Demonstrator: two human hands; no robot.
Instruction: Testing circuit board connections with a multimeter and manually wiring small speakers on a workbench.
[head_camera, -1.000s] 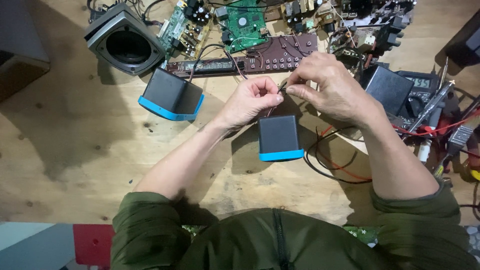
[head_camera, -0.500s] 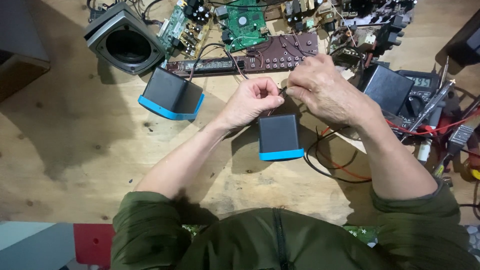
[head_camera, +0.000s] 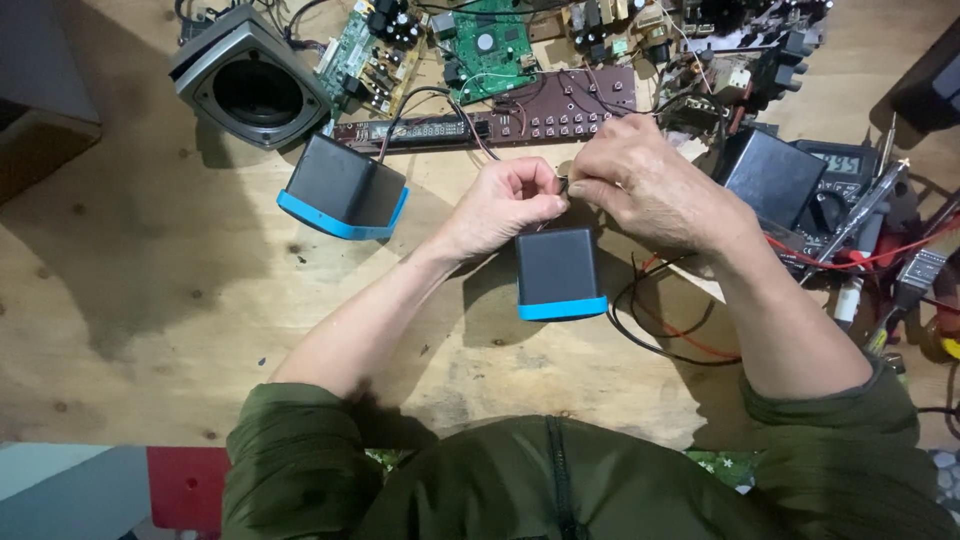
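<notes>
Just above the small black box speaker with the blue base (head_camera: 560, 272) on the wooden desk (head_camera: 150, 300), the left hand (head_camera: 510, 205) and right hand (head_camera: 650, 190) meet, pinching thin wire ends (head_camera: 563, 183). A hard tug could snap them.

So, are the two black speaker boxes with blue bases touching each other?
Apart. The head view shows bare wooden table and the left hand between the left speaker box and the near speaker box.
</notes>
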